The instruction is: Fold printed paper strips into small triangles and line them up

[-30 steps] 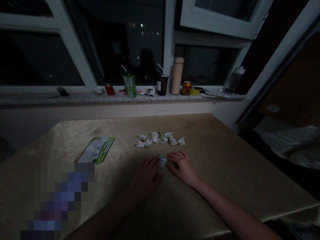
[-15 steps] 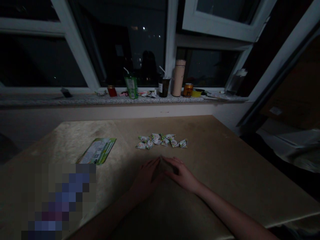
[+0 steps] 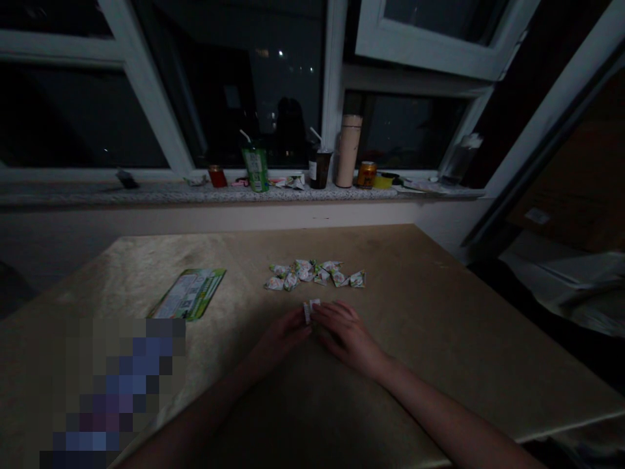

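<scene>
My left hand [image 3: 284, 333] and my right hand [image 3: 349, 335] meet low over the middle of the table, fingertips almost touching. Two small whitish pieces with faint marks sit at the fingertips. The left piece [image 3: 306, 312] is pinched by my left hand, and the right piece [image 3: 315, 303] is under the fingers of my right hand. It is too dark to tell what they are. Just beyond lies a loose cluster of several twist-wrapped candies [image 3: 305, 270] in white and green wrappers. A flat green and white packet [image 3: 188, 294] rests to the left.
The brown table [image 3: 439, 326] runs up to a low wall under the windows. Along the stone sill [image 3: 293, 195] stand a green cup [image 3: 256, 168] with a straw, a dark cup [image 3: 320, 168], a tall pink bottle [image 3: 348, 153] and small jars. A blurred-out patch [image 3: 120, 384] covers the left front.
The two whitish pieces now show between my fingertips, where mostly fingers showed before. My left hand has drawn slightly left and its fingers have curled; my right fingers have come down.
</scene>
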Motion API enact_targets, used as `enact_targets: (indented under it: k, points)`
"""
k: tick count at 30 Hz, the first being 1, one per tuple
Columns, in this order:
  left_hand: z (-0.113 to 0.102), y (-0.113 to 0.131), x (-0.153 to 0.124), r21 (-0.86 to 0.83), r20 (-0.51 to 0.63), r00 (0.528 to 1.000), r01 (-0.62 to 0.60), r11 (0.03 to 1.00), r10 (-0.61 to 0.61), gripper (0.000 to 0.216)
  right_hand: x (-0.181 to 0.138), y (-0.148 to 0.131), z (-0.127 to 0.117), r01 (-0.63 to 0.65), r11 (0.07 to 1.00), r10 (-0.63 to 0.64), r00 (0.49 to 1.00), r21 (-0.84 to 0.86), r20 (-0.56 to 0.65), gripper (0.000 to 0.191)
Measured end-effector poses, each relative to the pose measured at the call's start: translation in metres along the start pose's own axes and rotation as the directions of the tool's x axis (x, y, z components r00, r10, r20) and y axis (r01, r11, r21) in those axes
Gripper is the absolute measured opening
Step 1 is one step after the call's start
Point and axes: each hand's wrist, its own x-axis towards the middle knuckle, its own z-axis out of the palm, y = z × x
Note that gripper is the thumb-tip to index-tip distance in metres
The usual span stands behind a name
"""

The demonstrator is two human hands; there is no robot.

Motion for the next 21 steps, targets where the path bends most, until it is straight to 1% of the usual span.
enact_targets:
  k: [2, 6, 8, 12, 15, 17, 21]
  points:
    - [0.0, -0.003, -0.001, -0.025, -0.003, 1.0, 0.009, 1.0, -0.009, 0.048, 0.0, 0.0, 0.001, 0.006, 0.999, -0.006, 1.0, 0.039, -0.007, 0.046]
    - [-0.001, -0.007, -0.002, -0.068, -0.008, 1.0, 0.007, 0.998, -0.008, 0.058, -0.001, -0.001, 0.002, -0.018, 0.983, 0.022, 0.999, 0.183, -0.024, 0.043]
    - [-0.001, -0.005, -0.001, -0.039, -0.01, 1.0, 0.007, 0.999, -0.007, 0.058, -0.001, 0.0, 0.003, -0.027, 0.972, 0.038, 0.998, 0.233, -0.04, 0.042]
    - [0.001, 0.006, -0.002, 0.142, -0.006, 1.0, -0.022, 0.99, 0.023, 0.04, -0.001, 0.002, 0.003, -0.035, 0.967, 0.054, 0.996, 0.253, -0.068, 0.036]
    - [0.004, 0.011, -0.005, 0.274, -0.011, 0.998, -0.053, 0.96, 0.058, 0.036, -0.001, 0.004, 0.003, -0.035, 0.969, 0.056, 0.996, 0.246, -0.076, 0.031]
    - [0.004, 0.011, -0.008, 0.392, -0.02, 0.997, -0.056, 0.918, 0.069, 0.035, -0.001, 0.006, 0.003, -0.038, 0.97, 0.058, 0.995, 0.24, -0.078, 0.029]
    - [0.0, 0.012, -0.012, 0.62, -0.008, 0.996, -0.067, 0.782, 0.092, 0.032, 0.0, 0.008, 0.003, -0.043, 0.979, 0.058, 0.996, 0.2, -0.068, 0.03]
